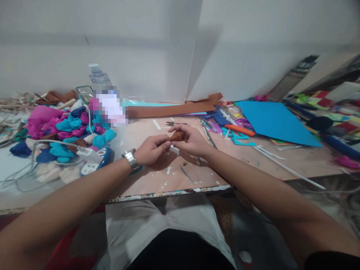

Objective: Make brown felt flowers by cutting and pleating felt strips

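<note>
**Scrap-strewn craft tabletop (pixel 137 129), crumpled brown piece (pixel 176 137) held over it**

The left hand's (pixel 153 150) thumb and forefinger pinch the piece's narrow end; the right hand's (pixel 194 141) fingers curl round its fuller end. A firm pinch with a lighter right-hand cup should keep the folds from slackening or crushing. White scraps (pixel 168 170) lie nearer the body, an orange utility knife (pixel 240 130) and blue sheet (pixel 277 120) off right.

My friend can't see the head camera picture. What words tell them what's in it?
A person's left hand and right hand hold a small brown piece above a cluttered table. To the left lies a heap of pink, blue and cream bundles; to the right, a bright blue sheet.
</note>
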A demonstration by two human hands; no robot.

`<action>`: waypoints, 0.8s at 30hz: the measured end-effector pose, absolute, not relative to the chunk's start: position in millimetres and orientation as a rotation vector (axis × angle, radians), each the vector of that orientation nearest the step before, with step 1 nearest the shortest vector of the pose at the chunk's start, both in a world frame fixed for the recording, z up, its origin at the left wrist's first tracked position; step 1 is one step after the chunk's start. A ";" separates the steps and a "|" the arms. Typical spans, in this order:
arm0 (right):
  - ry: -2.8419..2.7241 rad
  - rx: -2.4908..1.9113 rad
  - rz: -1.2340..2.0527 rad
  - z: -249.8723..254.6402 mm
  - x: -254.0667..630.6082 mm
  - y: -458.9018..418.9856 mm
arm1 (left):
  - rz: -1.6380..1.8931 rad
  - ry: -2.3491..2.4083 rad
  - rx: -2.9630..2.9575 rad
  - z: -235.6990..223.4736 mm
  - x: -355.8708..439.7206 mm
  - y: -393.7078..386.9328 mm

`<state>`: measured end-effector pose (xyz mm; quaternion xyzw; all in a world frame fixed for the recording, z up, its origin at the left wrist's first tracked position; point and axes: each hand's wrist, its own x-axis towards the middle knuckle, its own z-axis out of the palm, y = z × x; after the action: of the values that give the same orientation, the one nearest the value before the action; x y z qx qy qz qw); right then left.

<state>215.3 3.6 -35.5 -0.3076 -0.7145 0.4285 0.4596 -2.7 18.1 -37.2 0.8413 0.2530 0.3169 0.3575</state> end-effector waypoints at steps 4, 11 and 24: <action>-1.754 -0.733 1.101 -35.3 214.1 5.3 | 0.830 0.654 2.120 -36.5 -2.1 18.5; -1.713 -0.743 1.179 -34.7 212.4 5.8 | 0.841 0.699 2.048 -37.2 -2.2 17.8; -1.636 -0.790 1.149 -35.1 210.4 5.5 | 0.842 0.727 1.955 -36.4 1.4 15.3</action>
<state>210.4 5.5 -35.1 -0.3232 -0.6695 0.4700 0.4758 1.4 15.3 -36.4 0.7840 0.2916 0.3376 0.4316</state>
